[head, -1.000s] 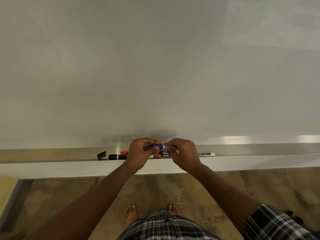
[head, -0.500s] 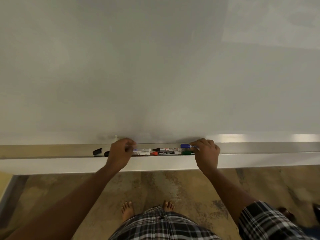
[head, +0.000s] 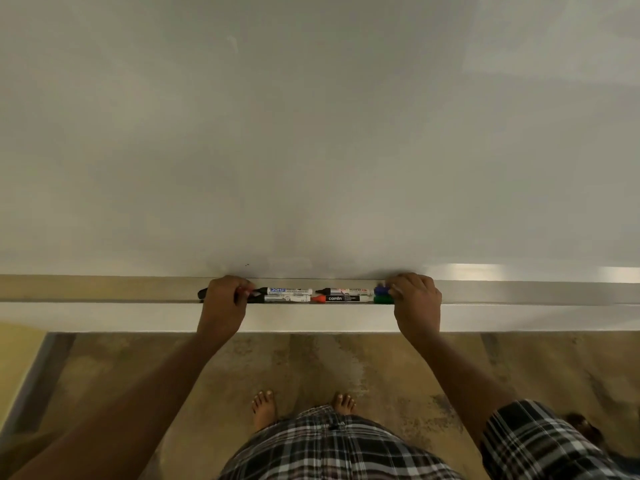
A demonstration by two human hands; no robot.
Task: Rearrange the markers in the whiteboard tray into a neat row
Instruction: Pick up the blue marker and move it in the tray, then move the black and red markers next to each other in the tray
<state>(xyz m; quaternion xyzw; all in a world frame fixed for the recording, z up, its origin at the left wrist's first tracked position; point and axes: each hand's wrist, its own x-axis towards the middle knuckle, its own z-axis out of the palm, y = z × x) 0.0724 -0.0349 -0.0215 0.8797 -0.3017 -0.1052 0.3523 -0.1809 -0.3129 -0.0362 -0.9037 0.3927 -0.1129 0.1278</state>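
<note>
The whiteboard tray [head: 519, 293] runs along the bottom of the whiteboard. Between my hands several markers lie in two lines: a DOMS marker [head: 289, 291] over a white marker [head: 287, 298], and a black-capped marker [head: 343, 291] over a red-capped camlin marker [head: 336, 298]. My left hand [head: 225, 301] is curled over the left end of the group, and a black marker [head: 202, 293] sticks out from under it. My right hand [head: 417, 301] is closed on the blue marker [head: 381, 291] at the right end, just above a green marker [head: 382, 300]. Both hands hide the marker ends.
The whiteboard [head: 311, 133] fills the upper view. The tray stretches far left and right of the markers. Below are the brown floor [head: 346, 362], bare feet and plaid shorts, and a yellow wall edge [head: 17, 344] at the lower left.
My hands have moved apart from the middle. The right hand carried the blue marker right and set it in the tray above the green one. The left hand went to the left end.
</note>
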